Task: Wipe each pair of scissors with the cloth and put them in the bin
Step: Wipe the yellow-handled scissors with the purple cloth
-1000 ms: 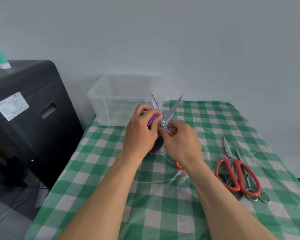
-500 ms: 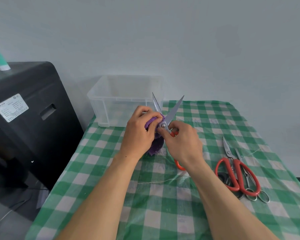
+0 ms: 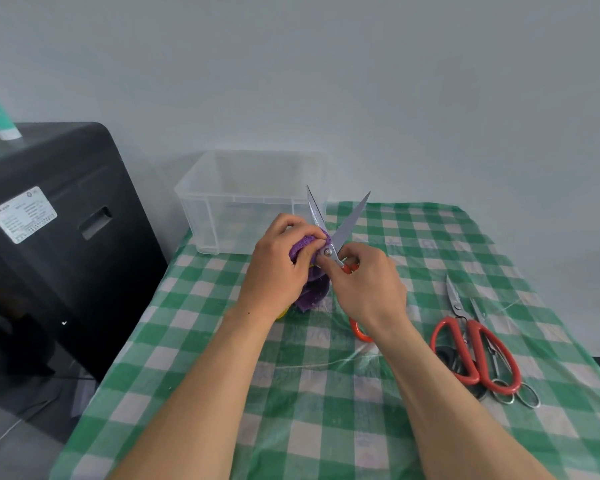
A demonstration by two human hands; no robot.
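The desk (image 3: 430, 237), under a green-and-white checked cover, carries all task items. A black machine cabinet (image 3: 66, 244) stands off the desk edge, out beyond the left hand (image 3: 278, 268). The clear plastic bin (image 3: 222, 209) sits on the desk just past the left hand, at the far corner.

The left hand is curled round a bunched purple cloth (image 3: 303, 245) and presses it against the base of one blade. The right hand (image 3: 368, 285) is clamped on the held scissors (image 3: 352, 220) just below the pivot. The blades stand apart in a V, points up.

Well apart from the right hand, on its outer side, a pile of spare scissors (image 3: 475, 351) lies on the desk, with a red-handled pair uppermost.
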